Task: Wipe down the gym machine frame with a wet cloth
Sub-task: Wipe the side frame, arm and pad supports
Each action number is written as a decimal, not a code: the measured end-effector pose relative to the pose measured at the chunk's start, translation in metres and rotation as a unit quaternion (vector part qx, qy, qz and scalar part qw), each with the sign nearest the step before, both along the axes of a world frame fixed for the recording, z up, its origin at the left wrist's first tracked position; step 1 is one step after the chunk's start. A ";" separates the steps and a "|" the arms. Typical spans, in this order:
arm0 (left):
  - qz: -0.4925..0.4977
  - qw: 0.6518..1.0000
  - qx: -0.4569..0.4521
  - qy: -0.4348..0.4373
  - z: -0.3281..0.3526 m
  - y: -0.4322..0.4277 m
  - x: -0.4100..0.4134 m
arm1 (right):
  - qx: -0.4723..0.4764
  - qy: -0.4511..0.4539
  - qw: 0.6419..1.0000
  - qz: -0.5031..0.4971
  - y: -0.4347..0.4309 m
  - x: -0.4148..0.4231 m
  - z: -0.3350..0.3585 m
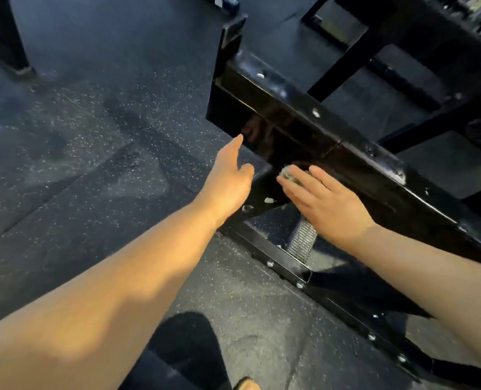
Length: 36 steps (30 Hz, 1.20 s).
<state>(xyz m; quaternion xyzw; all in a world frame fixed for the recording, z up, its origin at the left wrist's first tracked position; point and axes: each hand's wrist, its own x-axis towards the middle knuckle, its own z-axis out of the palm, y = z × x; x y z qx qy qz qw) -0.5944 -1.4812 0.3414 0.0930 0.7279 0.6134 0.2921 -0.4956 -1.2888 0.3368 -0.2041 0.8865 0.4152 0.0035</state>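
Note:
A glossy black machine frame beam [312, 136] runs diagonally from upper left to lower right across the head view. My right hand [326, 201] lies flat against the beam's near face with straight fingers, pressing a small grey cloth [288, 173] that peeks out past the fingertips. My left hand [231, 178] reaches toward the beam's lower left edge; its forefinger tip is at the beam's bottom corner, fingers loosely extended, holding nothing. A lower black base rail [284, 266] with bolts runs along the floor below both hands.
Speckled dark rubber flooring [93, 164] spreads to the left. A ribbed foot plate [302, 240] sits behind the base rail. More black frame bars [354, 52] cross at upper right, and another machine leg [5, 38] stands upper left. My dark-clothed leg [188, 356] is at the bottom.

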 end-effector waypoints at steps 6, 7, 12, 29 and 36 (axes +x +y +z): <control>0.091 0.985 0.065 0.134 -0.032 0.012 -0.011 | -0.080 0.144 0.985 0.055 -0.008 -0.022 0.010; 0.111 0.978 0.072 0.159 -0.036 0.014 -0.015 | -0.080 0.188 0.977 0.064 -0.021 -0.039 0.012; 0.099 0.932 0.072 0.341 -0.054 0.014 -0.023 | -0.022 0.307 0.951 0.036 -0.044 -0.075 -0.018; 0.011 0.918 0.185 0.352 -0.107 0.055 0.034 | -0.114 0.483 0.867 -0.035 -0.022 -0.039 -0.047; -0.031 0.861 0.158 0.483 -0.117 0.077 0.060 | -0.187 0.612 0.758 -0.124 0.009 0.019 -0.068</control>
